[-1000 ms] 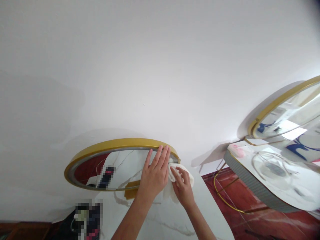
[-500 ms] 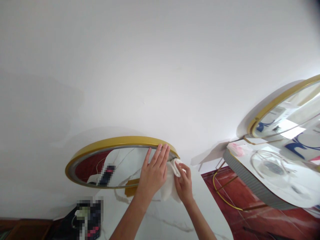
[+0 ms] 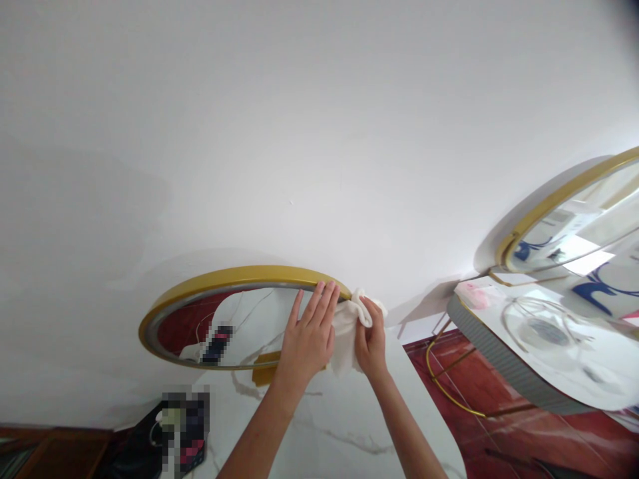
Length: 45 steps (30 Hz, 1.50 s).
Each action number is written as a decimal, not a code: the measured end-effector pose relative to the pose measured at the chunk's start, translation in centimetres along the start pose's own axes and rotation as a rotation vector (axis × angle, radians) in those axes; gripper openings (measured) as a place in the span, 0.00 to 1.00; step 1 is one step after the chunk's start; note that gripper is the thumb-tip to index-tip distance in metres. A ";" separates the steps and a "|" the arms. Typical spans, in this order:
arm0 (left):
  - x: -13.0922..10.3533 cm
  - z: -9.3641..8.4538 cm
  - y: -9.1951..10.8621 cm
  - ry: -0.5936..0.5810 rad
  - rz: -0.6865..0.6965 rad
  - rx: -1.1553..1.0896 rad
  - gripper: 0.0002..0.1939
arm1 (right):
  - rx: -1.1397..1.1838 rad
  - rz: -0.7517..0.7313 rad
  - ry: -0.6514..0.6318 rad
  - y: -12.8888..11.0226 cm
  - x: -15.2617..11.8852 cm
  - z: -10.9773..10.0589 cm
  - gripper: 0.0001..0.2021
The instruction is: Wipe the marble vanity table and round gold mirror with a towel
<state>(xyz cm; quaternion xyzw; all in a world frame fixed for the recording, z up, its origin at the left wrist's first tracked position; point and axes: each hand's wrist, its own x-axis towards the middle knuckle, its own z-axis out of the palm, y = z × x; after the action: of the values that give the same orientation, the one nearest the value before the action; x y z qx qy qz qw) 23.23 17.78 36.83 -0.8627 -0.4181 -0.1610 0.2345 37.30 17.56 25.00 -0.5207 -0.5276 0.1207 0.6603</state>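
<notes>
A round mirror with a gold frame stands tilted on a white marble-patterned tabletop, close to the wall. My left hand lies flat on the mirror's right part, fingers stretched out and fingertips at the frame's upper rim. A white cloth is pinched in my right hand at the frame's right end. The cloth wraps over the rim there, and its loose part hangs below between my hands. A gold base shows under the mirror, partly hidden by my left forearm.
To the right is a second white table with a grey ribbed side, bearing a coiled cable and a pink-and-white packet. Another gold-framed mirror rises behind it. Red tiled floor lies between the tables. A blurred-out dark item is at lower left.
My right hand has moved up and slightly right, carrying the cloth from the mirror's face over the rim. My left hand keeps its place on the mirror. The view has shifted slightly.
</notes>
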 end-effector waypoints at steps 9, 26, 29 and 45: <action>-0.1 0.3 0.4 0.018 -0.025 -0.038 0.31 | -0.002 -0.047 -0.045 -1.4 -0.1 -0.2 0.20; -0.2 0.0 0.5 0.017 -0.033 -0.063 0.31 | -0.077 -0.013 -0.060 -2.4 -0.1 -0.7 0.20; -0.3 -0.1 0.4 0.016 -0.028 -0.049 0.31 | -0.110 -0.064 -0.091 -2.7 0.2 -0.6 0.21; -0.3 0.1 0.4 0.001 -0.031 -0.039 0.30 | -0.146 0.071 -0.015 2.7 -4.7 -0.9 0.18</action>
<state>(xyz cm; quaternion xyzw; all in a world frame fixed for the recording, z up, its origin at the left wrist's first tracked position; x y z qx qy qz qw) 23.39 17.46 36.50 -0.8605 -0.4279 -0.1732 0.2152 37.17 14.91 20.19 -0.5852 -0.5211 0.1092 0.6116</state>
